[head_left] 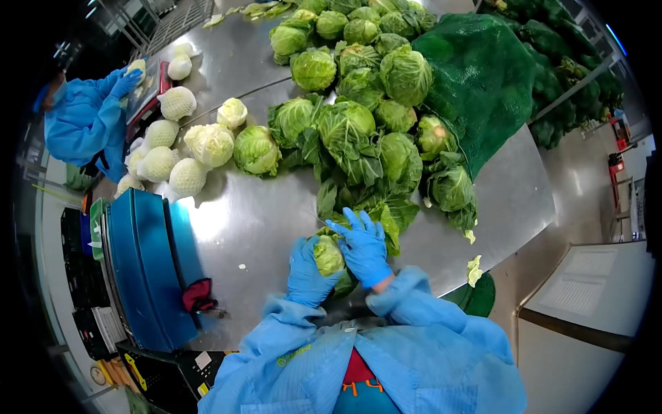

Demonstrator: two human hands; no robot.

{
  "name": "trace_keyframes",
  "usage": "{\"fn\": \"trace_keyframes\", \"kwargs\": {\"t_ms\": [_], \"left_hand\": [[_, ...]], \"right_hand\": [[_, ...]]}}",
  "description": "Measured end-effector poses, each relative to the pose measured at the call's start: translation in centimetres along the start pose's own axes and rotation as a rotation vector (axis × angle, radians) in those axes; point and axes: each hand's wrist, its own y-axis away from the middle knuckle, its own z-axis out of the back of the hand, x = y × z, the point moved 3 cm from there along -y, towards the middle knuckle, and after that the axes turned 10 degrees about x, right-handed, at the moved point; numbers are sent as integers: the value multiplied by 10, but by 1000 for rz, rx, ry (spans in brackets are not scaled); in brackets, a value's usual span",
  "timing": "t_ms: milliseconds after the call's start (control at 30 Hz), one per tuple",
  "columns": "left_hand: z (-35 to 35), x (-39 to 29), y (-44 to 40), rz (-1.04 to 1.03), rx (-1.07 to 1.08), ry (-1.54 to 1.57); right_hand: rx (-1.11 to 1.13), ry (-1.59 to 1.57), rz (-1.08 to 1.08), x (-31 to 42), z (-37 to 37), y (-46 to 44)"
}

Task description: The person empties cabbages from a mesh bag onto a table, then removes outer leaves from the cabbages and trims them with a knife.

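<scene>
Just in front of my body, a cabbage (329, 255) with pale green leaves rests between my two gloved hands, low over the metal table. My left hand (310, 274) is wrapped round its left side. On the other side, my right hand (363, 247) touches the cabbage's upper right, its fingers stretched out and spread. Part of the cabbage and the right thumb are hidden. Loose outer leaves (387, 219) lie right beyond my right fingers. Whole untrimmed cabbages (347, 127) are heaped farther back.
Trimmed cabbages, several in white foam nets (187, 177), sit at left. A co-worker in a blue gown (86, 124) handles one there. A blue box (141, 269) stands on the near left. A green mesh sack (479, 76) covers the right back of the metal table (258, 221).
</scene>
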Motion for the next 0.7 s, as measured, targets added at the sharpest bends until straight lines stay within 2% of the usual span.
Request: {"fn": "trace_keyframes", "kwargs": {"t_ms": [100, 133, 167, 233, 267, 367, 500, 533, 633, 667, 700], "left_hand": [[7, 10, 3, 158, -34, 286], [11, 18, 6, 147, -58, 360], [12, 34, 5, 241, -34, 609], [8, 65, 5, 429, 44, 1106], [6, 69, 5, 367, 3, 1326], [1, 89, 5, 262, 101, 1895], [0, 66, 3, 290, 156, 1685], [-11, 62, -4, 239, 199, 1701], [-37, 16, -19, 262, 201, 1540], [-65, 30, -29, 180, 103, 1479], [-72, 10, -33, 114, 127, 1376]], "right_hand": [[164, 2, -171, -23, -22, -22], [97, -87, -107, -24, -21, -24], [180, -27, -176, -29, -23, -19], [85, -96, -88, -47, -36, -11], [99, -61, -117, -57, -34, -4], [91, 38, -217, -78, -9, 25], [10, 65, -322, -142, 18, 96], [0, 102, -322, -158, 24, 117], [-3, 87, -438, -195, 42, 189], [-15, 89, -490, -199, 51, 211], [-47, 107, -543, -203, 57, 233]]}}
